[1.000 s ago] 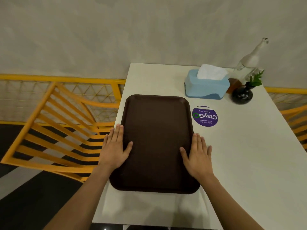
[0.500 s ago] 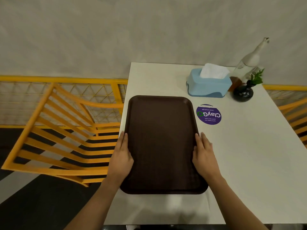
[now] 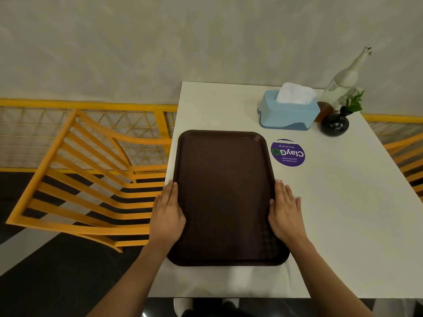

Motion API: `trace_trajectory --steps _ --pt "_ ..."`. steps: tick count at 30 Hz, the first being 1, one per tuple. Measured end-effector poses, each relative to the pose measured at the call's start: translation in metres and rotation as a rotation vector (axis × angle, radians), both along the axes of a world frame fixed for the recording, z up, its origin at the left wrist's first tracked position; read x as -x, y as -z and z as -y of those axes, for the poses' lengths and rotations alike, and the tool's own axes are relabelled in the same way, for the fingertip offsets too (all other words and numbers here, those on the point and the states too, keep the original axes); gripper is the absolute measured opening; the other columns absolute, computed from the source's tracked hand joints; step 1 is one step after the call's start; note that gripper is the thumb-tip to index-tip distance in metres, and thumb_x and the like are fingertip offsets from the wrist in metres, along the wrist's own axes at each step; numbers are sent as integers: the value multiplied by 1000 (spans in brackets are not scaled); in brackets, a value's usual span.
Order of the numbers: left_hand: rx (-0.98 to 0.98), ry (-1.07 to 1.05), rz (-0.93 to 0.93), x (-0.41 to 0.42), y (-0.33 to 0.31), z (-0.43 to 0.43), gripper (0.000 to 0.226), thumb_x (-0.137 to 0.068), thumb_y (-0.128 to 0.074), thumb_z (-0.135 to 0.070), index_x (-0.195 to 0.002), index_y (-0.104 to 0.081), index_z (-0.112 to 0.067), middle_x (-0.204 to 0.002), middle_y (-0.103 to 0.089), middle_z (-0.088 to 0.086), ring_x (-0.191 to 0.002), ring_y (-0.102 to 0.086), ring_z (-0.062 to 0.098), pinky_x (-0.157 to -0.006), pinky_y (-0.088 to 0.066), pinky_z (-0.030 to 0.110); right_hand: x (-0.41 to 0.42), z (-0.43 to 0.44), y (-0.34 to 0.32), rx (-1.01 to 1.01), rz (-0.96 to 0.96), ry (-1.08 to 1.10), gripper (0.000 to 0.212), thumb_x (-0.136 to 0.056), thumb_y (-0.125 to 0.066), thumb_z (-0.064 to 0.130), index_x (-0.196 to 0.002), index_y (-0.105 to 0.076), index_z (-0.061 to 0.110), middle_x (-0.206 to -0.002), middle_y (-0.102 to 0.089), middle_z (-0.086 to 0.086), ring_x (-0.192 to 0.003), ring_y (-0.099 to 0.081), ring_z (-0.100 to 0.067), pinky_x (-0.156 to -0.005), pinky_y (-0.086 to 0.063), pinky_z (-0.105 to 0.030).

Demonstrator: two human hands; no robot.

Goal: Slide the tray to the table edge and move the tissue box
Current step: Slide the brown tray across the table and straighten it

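A dark brown tray (image 3: 225, 193) lies flat on the white table (image 3: 338, 236), its long left side along the table's left edge. My left hand (image 3: 168, 212) presses against the tray's left rim, and my right hand (image 3: 285, 212) against its right rim, both with straight fingers pointing away from me. A light blue tissue box (image 3: 287, 113) with white tissue sticking out stands at the back of the table, apart from the tray and beyond its far right corner.
A round purple sticker (image 3: 288, 153) lies between tray and tissue box. A black vase with green leaves (image 3: 335, 124) and a pale bottle (image 3: 345, 81) stand right of the box. A yellow chair (image 3: 87, 179) stands left of the table, another (image 3: 407, 161) at far right.
Both hands have shifted from lying flat on the tray's surface to gripping its left and right rims. The tray sits slightly further right in view.
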State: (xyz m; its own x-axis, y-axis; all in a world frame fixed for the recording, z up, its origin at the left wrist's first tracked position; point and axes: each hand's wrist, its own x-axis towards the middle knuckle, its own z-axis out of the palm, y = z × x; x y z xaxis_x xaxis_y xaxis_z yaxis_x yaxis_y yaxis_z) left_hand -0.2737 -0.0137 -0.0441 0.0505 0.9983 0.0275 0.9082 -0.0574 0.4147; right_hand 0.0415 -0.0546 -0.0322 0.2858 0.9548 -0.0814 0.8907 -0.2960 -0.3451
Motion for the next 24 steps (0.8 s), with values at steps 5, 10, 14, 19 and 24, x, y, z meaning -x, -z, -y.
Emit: trace_trajectory --steps 5,10,14,19,24 --pt "38 13 16 2 -2 -19 63 -104 -38 -21 -161 -14 -15 -168 -17 7 -155 -14 24 -125 -17 44 0 -14 -1 27 19 -11 58 -109 -27 28 -163 -10 15 -170 -15 -6 -157 -9 -29 -124 -9 -59" --pt "67 32 -20 6 2 -25 62 -106 -28 -26 -162 -3 -17 -170 -7 3 -156 -4 23 -126 -9 44 3 -14 2 73 21 -11 66 -108 -23 46 -163 -1 18 -171 -8 -4 -157 -3 -28 -123 -4 -59" --pt "60 34 4 12 6 -22 62 -106 -29 -26 -162 -4 -17 -170 -8 3 -156 -5 24 -125 -9 44 5 -8 6 71 14 -28 68 -107 -22 50 -163 2 19 -171 -5 -2 -158 1 -27 -123 -2 -59" --pt "69 31 37 6 4 -22 62 -106 -30 -25 -162 -3 -16 -170 -6 3 -156 -3 23 -125 -8 42 -1 -7 8 69 20 -11 68 -107 -22 50 -163 2 20 -171 -5 -1 -158 1 -26 -122 -1 -58" --pt "74 39 93 7 2 -19 63 -107 -30 -24 -162 -3 -15 -170 -5 3 -156 -2 21 -126 -12 39 -2 -8 13 63 -4 -9 68 -106 -22 51 -163 4 22 -171 -8 0 -158 -1 -26 -122 -2 -58"
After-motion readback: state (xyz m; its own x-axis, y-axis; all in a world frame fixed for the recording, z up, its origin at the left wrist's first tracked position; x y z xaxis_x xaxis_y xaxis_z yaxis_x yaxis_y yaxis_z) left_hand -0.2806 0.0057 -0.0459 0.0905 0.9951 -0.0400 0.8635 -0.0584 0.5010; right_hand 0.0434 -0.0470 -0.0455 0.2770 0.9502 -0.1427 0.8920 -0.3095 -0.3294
